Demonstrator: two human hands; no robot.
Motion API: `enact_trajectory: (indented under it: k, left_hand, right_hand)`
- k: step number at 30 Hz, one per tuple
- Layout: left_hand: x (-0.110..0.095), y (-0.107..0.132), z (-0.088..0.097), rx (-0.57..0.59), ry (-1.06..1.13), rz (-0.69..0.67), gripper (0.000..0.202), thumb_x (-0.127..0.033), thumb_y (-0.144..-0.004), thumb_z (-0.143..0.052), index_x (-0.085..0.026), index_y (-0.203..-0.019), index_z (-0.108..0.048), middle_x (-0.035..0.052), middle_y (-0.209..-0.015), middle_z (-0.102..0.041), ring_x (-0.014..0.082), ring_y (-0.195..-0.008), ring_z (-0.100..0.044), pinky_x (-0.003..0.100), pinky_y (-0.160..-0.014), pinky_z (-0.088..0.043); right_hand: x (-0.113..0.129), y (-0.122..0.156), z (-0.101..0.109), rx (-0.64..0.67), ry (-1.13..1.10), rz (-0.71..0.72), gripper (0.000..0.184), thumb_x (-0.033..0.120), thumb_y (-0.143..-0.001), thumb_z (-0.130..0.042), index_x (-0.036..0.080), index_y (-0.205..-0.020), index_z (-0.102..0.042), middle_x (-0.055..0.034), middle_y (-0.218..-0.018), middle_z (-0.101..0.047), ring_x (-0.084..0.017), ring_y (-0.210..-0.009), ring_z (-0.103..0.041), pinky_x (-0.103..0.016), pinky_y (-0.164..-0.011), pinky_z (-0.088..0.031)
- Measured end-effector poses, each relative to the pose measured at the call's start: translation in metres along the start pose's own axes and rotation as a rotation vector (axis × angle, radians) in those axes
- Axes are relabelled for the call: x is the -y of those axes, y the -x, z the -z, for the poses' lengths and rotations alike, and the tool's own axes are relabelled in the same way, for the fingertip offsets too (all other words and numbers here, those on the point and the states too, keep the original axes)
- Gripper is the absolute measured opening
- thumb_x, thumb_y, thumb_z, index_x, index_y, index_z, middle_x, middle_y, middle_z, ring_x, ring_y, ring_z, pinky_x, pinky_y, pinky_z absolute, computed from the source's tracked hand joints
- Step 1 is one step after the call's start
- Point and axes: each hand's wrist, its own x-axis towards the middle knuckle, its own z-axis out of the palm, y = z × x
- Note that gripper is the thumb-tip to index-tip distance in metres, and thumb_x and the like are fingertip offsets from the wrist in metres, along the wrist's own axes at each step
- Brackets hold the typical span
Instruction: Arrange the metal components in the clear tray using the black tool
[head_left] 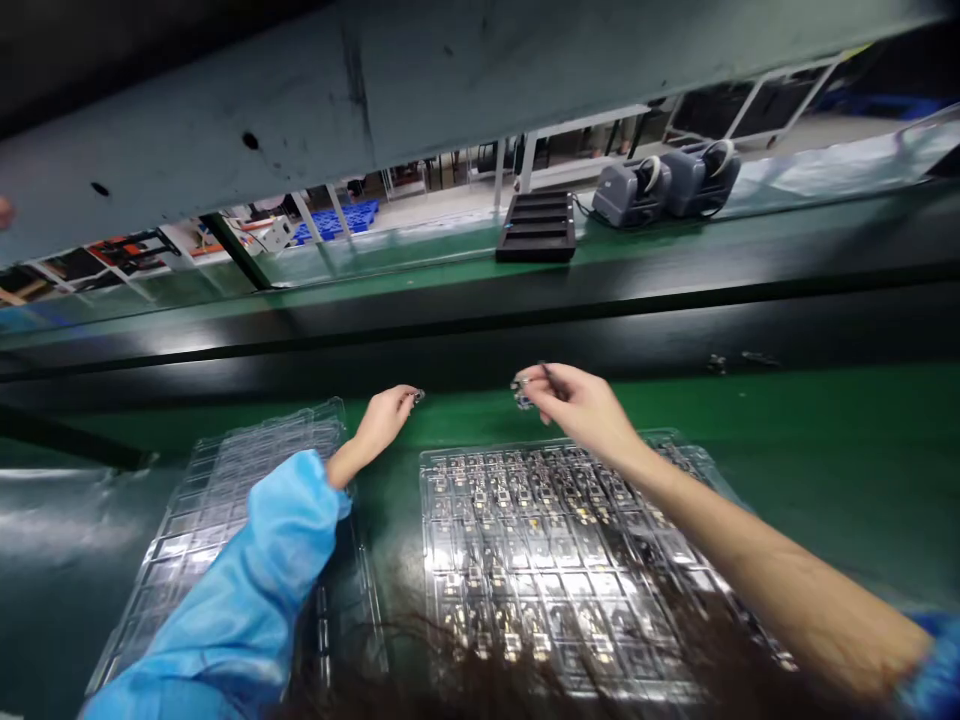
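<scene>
Two clear plastic trays lie side by side on the green bench mat (810, 450). One, the filled tray (450, 480), sits under the right forearm, its pockets packed with small circuit parts in rows; its long axis runs away from the person toward the belt. Next to it, the other tray (225, 470) lies under the blue sleeve (247, 590) and shows no parts that can be made out.

Beyond both trays' far edges, the left hand (382, 420) pinches a small dark part (418, 397) between its fingertips, held just above the mat. Facing it, the right hand (581, 405) grips a small circuit part (521, 392) in its fingertips, with a thin dark stick-like piece poking up beside the thumb. These two parts are near each other but apart, with open mat between them; they are too small to tell which way they point.

Past the hands a dark conveyor rail (480, 350) crosses the whole view and bounds the work space. On the far green strip stand a black slotted rack (537, 228) and two grey tape dispensers (664, 182), well apart from the hands. Right of the filled tray the mat lies bare and wide; left of the other tray a shiny dark surface begins. Dark hair strands hang blurred across the near edge of the view.
</scene>
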Motion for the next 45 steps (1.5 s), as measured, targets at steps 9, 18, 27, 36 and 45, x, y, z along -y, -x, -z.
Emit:
enact_trajectory:
  k: [9,18,27,36,45]
  left_hand:
    - [-0.055,0.065,0.085,0.776,0.635,0.067,0.035,-0.031,-0.078,-0.071,-0.005,-0.097,-0.057,0.0068,-0.072,-0.064,0.0118,-0.058,-0.058,0.021,-0.052,-0.047]
    - [-0.031,0.042,-0.007,0.638,0.141,-0.271,0.015,-0.021,-0.084,-0.063,-0.011,-0.096,-0.064,-0.0016,-0.077,-0.062,0.0080,-0.070,-0.055,0.018,-0.064,-0.038]
    - [-0.023,0.078,-0.015,0.208,-0.011,-0.556,0.017,-0.024,-0.093,-0.050,-0.015,-0.104,-0.060,0.0027,-0.102,-0.057,0.0144,-0.095,-0.051,0.028,-0.088,-0.040]
    - [-0.011,0.100,-0.006,0.064,-0.078,-0.666,0.020,-0.017,-0.094,-0.048,-0.019,-0.111,-0.058,-0.0024,-0.113,-0.060,0.0116,-0.109,-0.050,0.030,-0.098,-0.038]
    - [-0.088,-0.044,-0.052,0.235,-0.228,0.042,0.023,-0.030,-0.090,-0.048,-0.015,-0.083,-0.063,0.0029,-0.083,-0.064,0.0200,-0.083,-0.061,0.031,-0.070,-0.040]
  right_hand:
    - [0.041,0.075,-0.026,0.728,-0.477,-0.568,0.034,0.042,-0.077,-0.068,0.014,-0.085,-0.051,0.0034,-0.057,-0.045,-0.004,-0.044,-0.030,-0.018,-0.041,-0.014]
    - [-0.008,0.059,-0.103,0.433,0.667,-0.156,0.020,0.034,-0.085,-0.047,0.017,-0.081,-0.057,-0.0022,-0.089,-0.062,-0.018,-0.084,-0.055,-0.027,-0.062,-0.025]
    - [-0.024,0.073,-0.096,0.293,0.776,-0.081,0.028,0.041,-0.089,-0.051,0.020,-0.107,-0.050,-0.0017,-0.106,-0.061,-0.021,-0.092,-0.062,-0.032,-0.069,-0.039]
    - [-0.014,0.059,-0.072,0.300,0.591,0.066,0.018,0.028,-0.086,-0.046,0.023,-0.101,-0.055,-0.0007,-0.104,-0.064,-0.021,-0.096,-0.061,-0.033,-0.079,-0.045]
    - [-0.101,-0.040,0.134,-0.223,0.919,-0.394,0.035,0.041,-0.090,-0.049,0.020,-0.111,-0.068,-0.0087,-0.107,-0.067,-0.026,-0.099,-0.062,-0.030,-0.073,-0.040]
